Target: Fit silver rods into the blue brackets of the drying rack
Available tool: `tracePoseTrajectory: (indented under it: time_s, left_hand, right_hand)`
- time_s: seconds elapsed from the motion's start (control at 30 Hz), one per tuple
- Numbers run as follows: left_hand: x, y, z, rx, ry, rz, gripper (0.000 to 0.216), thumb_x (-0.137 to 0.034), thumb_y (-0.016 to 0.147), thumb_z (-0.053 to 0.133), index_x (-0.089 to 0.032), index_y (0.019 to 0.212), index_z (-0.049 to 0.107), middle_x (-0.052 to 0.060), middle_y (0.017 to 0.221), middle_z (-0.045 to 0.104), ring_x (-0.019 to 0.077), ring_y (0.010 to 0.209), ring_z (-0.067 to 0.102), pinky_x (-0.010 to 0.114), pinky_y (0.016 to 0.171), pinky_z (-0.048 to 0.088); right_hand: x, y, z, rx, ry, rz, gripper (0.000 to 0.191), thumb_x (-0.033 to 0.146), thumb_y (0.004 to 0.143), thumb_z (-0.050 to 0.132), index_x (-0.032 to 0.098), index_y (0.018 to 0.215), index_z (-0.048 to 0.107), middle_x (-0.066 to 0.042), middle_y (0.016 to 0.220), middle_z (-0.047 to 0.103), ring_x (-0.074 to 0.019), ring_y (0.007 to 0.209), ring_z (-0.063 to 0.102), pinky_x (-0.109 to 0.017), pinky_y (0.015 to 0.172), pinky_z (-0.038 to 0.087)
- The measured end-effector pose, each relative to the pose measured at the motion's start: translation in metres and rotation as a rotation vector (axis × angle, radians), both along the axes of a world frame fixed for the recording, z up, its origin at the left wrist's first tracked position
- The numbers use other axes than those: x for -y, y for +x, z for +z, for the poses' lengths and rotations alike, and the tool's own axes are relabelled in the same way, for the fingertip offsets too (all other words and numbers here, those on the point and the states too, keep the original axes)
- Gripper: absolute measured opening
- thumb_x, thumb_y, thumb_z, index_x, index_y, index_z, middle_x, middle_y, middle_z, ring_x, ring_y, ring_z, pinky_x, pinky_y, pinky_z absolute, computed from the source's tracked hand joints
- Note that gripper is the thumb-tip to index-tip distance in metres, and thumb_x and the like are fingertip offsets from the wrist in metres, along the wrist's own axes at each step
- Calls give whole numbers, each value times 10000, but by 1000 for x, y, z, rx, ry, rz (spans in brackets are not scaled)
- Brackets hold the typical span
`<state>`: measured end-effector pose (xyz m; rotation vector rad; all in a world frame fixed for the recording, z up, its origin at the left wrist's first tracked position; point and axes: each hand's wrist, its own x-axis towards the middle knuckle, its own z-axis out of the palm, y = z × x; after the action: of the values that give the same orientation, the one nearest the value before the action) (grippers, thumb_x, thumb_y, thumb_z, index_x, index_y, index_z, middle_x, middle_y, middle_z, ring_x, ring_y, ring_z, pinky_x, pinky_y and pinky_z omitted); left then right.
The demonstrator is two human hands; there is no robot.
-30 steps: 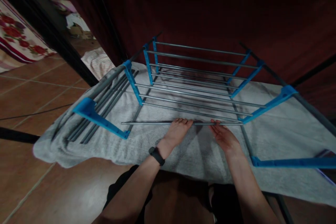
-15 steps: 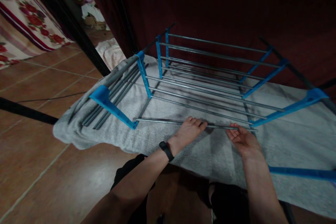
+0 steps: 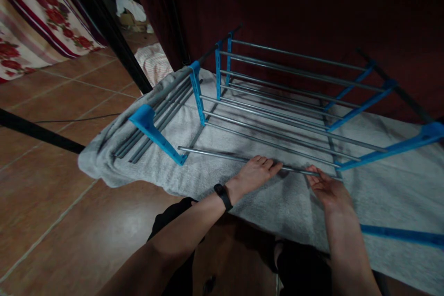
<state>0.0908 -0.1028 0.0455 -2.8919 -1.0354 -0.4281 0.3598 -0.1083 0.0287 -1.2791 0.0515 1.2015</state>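
Note:
A grey metal rod (image 3: 218,153) lies across the near side of a partly assembled rack (image 3: 277,115) of metal rods and blue plastic brackets. My left hand (image 3: 258,171), with a black band on its wrist, is wrapped over the middle of this rod. Closer to the rod's right end, my right hand (image 3: 324,185) grips it from below, palm turned up. The rod's left end sticks out past the foot of the near left blue bracket (image 3: 157,134). Its right end is close to the right blue bracket (image 3: 388,150); whether they touch I cannot tell.
Several loose rods (image 3: 156,122) lie on the left of the grey blanket (image 3: 215,180) under the rack. Another blue bracket (image 3: 402,235) rests at the right front. Black posts (image 3: 107,27) and a dark red curtain (image 3: 277,4) stand behind. A cable (image 3: 76,119) crosses the tiled floor.
The rod's left end has shifted slightly away from the near left bracket's foot and the rod slants more. Both hands keep their hold. The whole view has moved a little.

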Motion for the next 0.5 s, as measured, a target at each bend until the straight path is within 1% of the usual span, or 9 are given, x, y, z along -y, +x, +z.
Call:
tracePoseTrajectory:
  time_s: [0.13, 0.27, 0.4, 0.5]
  left_hand:
    - [-2, 1, -3, 11, 12, -18, 433, -127, 996, 454, -183, 1424, 497, 95, 1080, 673, 215, 1031, 623, 359, 908, 451]
    - [0, 1, -5, 25, 35, -39, 436, -128, 1005, 431, -184, 1433, 491, 90, 1082, 668, 208, 1032, 617, 352, 914, 442]
    - [3, 3, -4, 5, 50, -42, 444, -131, 1015, 408, -197, 1448, 480, 84, 1113, 657, 201, 1044, 605, 344, 929, 422]
    - [3, 5, -2, -23, 68, -58, 455, -128, 1020, 386, -199, 1462, 468, 80, 1115, 649, 197, 1037, 595, 341, 926, 405]
  right_hand:
    - [0, 1, 8, -44, -23, -47, 331, -27, 862, 370, 170, 901, 633, -52, 923, 664, -105, 782, 685, -234, 753, 627]
    - [2, 6, 13, -51, 2, -89, 374, 1, 873, 324, 166, 891, 659, -65, 889, 665, -108, 751, 686, -228, 737, 622]
    - [5, 16, 9, -38, 27, -91, 411, 65, 895, 281, 189, 910, 673, -94, 940, 687, -145, 844, 714, -284, 721, 638]
    - [7, 28, -1, -42, 32, -86, 436, 100, 925, 235, 209, 938, 657, -94, 980, 688, -143, 894, 719, -296, 734, 637]
